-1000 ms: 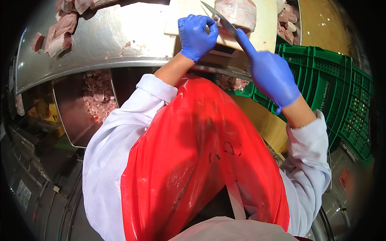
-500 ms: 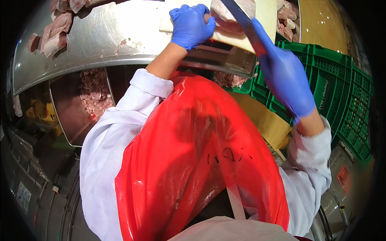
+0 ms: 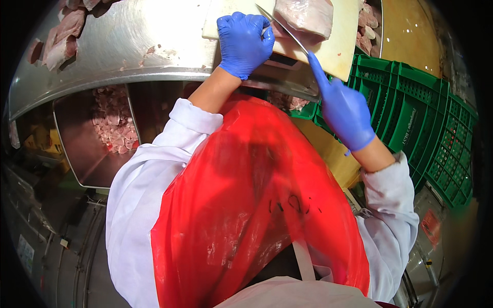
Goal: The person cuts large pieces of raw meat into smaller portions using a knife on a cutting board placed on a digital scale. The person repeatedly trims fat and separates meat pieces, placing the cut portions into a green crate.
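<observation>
A thick slab of pale pink raw meat [image 3: 308, 18] lies on a white cutting board [image 3: 336, 51] at the top of the view. My right hand [image 3: 348, 113], in a blue glove, is closed round the handle of a knife, its index finger stretched along toward the blade. The long thin knife blade [image 3: 287, 32] slants up and left across the slab's left end. Just left of it, my gloved left hand [image 3: 244, 46] is closed, fingers curled and thumb against the meat's left edge. Its fingertips are partly hidden.
More meat pieces [image 3: 64, 38] lie on the steel table [image 3: 118, 46] at far left. Below the table's edge, a steel bin [image 3: 77, 138] holds meat trimmings [image 3: 114, 120]. Green plastic crates [image 3: 421, 113] stand at right, and a tray of meat chunks [image 3: 365, 28] sits beyond the board.
My right hand has moved left and down, bringing the knife from above the slab's right part to its left end. My left hand stays nearly in place.
</observation>
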`<state>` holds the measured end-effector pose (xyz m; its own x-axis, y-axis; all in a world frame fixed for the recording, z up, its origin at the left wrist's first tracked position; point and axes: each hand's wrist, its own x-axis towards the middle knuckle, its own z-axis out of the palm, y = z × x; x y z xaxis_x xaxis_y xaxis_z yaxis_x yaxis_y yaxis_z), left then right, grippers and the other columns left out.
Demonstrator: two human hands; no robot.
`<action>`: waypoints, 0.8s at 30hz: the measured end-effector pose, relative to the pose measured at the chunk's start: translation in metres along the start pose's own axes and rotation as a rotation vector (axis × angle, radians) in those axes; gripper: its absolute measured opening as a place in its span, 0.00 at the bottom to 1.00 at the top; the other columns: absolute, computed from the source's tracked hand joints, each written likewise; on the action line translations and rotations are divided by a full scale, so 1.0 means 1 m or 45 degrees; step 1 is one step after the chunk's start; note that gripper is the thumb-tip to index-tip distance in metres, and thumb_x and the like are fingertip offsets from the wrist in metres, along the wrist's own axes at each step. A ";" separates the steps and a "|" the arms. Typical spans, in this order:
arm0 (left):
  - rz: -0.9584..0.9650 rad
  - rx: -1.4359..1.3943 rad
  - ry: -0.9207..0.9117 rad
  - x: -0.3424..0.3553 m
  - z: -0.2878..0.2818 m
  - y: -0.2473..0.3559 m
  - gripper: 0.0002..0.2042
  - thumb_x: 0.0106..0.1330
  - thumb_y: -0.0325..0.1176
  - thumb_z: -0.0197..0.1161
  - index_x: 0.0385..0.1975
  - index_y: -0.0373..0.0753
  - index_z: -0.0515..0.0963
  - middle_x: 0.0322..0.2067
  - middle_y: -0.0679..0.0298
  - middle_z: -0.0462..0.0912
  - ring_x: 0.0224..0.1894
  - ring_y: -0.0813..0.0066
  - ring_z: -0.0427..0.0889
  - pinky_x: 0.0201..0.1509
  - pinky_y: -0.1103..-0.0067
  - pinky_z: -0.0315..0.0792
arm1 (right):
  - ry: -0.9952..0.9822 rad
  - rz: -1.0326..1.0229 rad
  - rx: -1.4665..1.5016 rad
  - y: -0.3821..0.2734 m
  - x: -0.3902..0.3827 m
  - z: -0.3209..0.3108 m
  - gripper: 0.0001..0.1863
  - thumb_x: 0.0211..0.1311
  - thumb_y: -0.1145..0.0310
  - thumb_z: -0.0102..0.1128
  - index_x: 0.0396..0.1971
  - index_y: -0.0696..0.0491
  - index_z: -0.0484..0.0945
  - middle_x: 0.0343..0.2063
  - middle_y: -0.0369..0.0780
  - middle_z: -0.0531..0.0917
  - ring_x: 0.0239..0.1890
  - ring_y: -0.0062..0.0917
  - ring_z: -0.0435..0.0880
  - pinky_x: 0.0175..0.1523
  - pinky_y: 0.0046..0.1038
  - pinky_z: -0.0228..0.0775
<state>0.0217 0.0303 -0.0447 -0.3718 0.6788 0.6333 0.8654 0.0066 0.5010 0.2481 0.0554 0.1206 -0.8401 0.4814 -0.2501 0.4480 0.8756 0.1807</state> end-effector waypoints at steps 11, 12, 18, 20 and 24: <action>-0.351 -0.782 0.049 0.011 -0.052 -0.014 0.05 0.63 0.25 0.70 0.36 0.38 0.82 0.33 0.61 0.85 0.37 0.70 0.85 0.46 0.76 0.76 | 0.304 0.168 0.247 0.038 -0.133 0.137 0.43 0.58 0.77 0.61 0.77 0.45 0.60 0.21 0.41 0.70 0.16 0.33 0.73 0.22 0.40 0.67; -0.402 -0.973 0.089 0.018 -0.060 -0.009 0.06 0.65 0.24 0.70 0.38 0.36 0.81 0.34 0.63 0.85 0.39 0.74 0.84 0.47 0.79 0.76 | 0.378 0.228 0.327 0.026 -0.146 0.151 0.42 0.59 0.77 0.64 0.76 0.50 0.62 0.24 0.41 0.77 0.18 0.35 0.76 0.24 0.36 0.70; -0.284 -1.335 0.051 0.100 -0.070 0.073 0.07 0.65 0.28 0.71 0.34 0.36 0.78 0.26 0.68 0.78 0.33 0.78 0.81 0.43 0.80 0.75 | 0.917 0.831 1.118 -0.053 -0.149 0.202 0.42 0.66 0.77 0.64 0.77 0.55 0.54 0.28 0.41 0.87 0.20 0.23 0.82 0.28 0.28 0.74; -0.131 -1.154 -0.318 0.127 -0.061 0.110 0.04 0.68 0.24 0.68 0.38 0.35 0.79 0.30 0.70 0.80 0.32 0.85 0.78 0.42 0.84 0.75 | 1.002 0.987 1.275 -0.065 -0.149 0.203 0.43 0.67 0.76 0.63 0.78 0.54 0.51 0.27 0.38 0.86 0.19 0.18 0.80 0.27 0.26 0.74; 0.097 -1.041 -0.944 0.140 0.000 0.156 0.13 0.69 0.35 0.67 0.47 0.34 0.81 0.33 0.62 0.85 0.38 0.74 0.83 0.46 0.77 0.77 | 1.076 1.107 1.398 -0.061 -0.158 0.201 0.43 0.69 0.76 0.60 0.79 0.54 0.48 0.26 0.35 0.86 0.19 0.18 0.80 0.27 0.24 0.74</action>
<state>0.1046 0.1261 0.1225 0.2031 0.9303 0.3054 0.2930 -0.3554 0.8876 0.4147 -0.0659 -0.0417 0.0128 0.9821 0.1877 0.5284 0.1528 -0.8352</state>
